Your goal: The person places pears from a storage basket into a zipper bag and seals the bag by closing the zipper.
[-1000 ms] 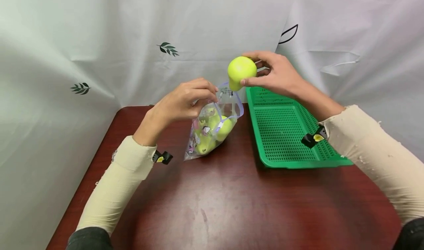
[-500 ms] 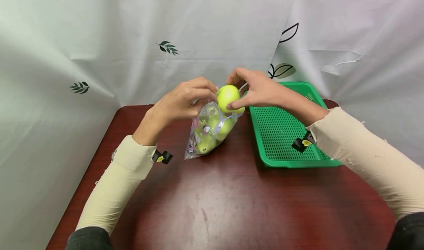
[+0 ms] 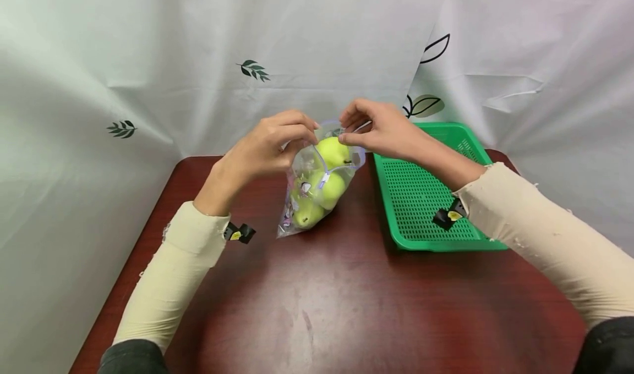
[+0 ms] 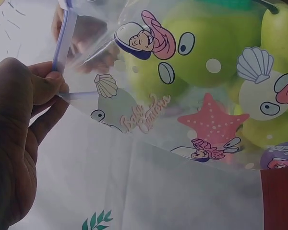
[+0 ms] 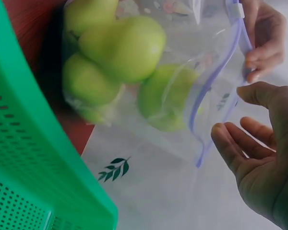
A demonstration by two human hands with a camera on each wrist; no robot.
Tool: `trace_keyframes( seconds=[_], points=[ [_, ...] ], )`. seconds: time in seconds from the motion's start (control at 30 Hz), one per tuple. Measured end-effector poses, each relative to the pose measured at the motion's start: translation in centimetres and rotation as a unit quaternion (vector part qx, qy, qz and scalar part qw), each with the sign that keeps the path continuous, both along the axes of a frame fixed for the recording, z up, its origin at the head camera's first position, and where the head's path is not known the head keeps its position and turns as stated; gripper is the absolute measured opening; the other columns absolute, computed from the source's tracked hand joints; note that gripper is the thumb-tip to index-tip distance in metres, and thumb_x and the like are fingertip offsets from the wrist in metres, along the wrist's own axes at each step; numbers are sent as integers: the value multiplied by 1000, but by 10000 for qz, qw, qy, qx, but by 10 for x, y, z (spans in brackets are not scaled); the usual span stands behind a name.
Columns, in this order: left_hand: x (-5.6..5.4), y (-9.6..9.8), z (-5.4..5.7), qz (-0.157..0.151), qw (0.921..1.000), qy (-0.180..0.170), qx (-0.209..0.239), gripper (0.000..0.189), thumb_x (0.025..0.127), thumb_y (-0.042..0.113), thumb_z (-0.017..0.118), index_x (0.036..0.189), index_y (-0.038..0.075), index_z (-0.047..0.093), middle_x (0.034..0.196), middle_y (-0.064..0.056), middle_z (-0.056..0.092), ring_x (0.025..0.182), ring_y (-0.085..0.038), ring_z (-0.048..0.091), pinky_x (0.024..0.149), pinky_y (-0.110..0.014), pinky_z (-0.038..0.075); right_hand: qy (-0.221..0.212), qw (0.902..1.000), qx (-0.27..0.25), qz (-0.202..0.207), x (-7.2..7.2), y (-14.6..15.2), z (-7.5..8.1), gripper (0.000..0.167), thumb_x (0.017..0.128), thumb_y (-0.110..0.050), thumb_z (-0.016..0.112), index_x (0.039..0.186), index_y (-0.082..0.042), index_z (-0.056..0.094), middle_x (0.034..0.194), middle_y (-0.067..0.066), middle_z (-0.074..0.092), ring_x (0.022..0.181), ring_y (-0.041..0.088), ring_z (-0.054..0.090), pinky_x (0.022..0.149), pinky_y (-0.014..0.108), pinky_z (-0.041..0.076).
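Note:
A clear zip bag point(image 3: 289, 226) with a lilac zip rim and printed cartoons leans on the table, holding several yellow-green pears. The uppermost pear point(image 3: 333, 153) lies just inside the bag's mouth. My left hand point(image 3: 272, 143) pinches the left side of the rim between thumb and fingers, plain in the left wrist view, where a starfish print point(image 4: 211, 120) shows on the bag. At the right side of the mouth is my right hand point(image 3: 383, 129); in the right wrist view its thumb and fingers stand apart beside the rim, with nothing between them.
A green plastic basket point(image 3: 418, 246) with a perforated floor stands right of the bag, under my right forearm. The dark red wooden table point(image 3: 307, 308) runs up to a white curtain point(image 3: 297, 44) with leaf prints behind.
My right hand has carried the pear down and left into the bag's mouth and let go of it. The left hand has stayed on the rim, nearly still.

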State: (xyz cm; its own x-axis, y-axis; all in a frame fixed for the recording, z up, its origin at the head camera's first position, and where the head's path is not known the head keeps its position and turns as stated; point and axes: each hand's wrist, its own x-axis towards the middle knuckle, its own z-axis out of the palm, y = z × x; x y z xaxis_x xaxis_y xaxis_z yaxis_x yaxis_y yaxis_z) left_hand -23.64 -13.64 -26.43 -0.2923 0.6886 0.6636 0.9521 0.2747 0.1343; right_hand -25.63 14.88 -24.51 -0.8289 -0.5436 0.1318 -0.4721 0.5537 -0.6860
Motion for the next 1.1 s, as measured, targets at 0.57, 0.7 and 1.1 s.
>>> trace_keyframes(
  seconds=[0.57, 0.7, 1.1],
  points=[
    [-4, -2, -1, 348, 9993, 119, 21, 22, 98, -18, 66, 98, -1, 80, 107, -16, 80, 110, -35, 77, 87, -40, 63, 1725, 9850, -36, 35, 29, 4, -7, 10, 104, -9, 73, 111, -7, 79, 110, 6, 83, 96, 18, 77, 89, 38, 63],
    [-6, -2, -1, 265, 9996, 32, -20, 22, 98, -18, 67, 99, -1, 80, 108, -16, 80, 110, -35, 77, 87, -40, 63, 1789, 9839, -24, 27, 48, 0, -10, 11, 105, -9, 69, 110, -7, 79, 103, 5, 81, 88, 15, 72, 81, 30, 59],
    [-12, -5, 0, 118, 9998, 12, -182, 14, 99, -13, 74, 100, -1, 81, 107, -17, 79, 110, -36, 75, 93, -45, 64, 1171, 9916, 542, -49, 84, -29, -33, 35, 107, -45, 73, 86, -17, 80, 70, -8, 71, 63, 10, 61, 63, 32, 55]
  ],
)
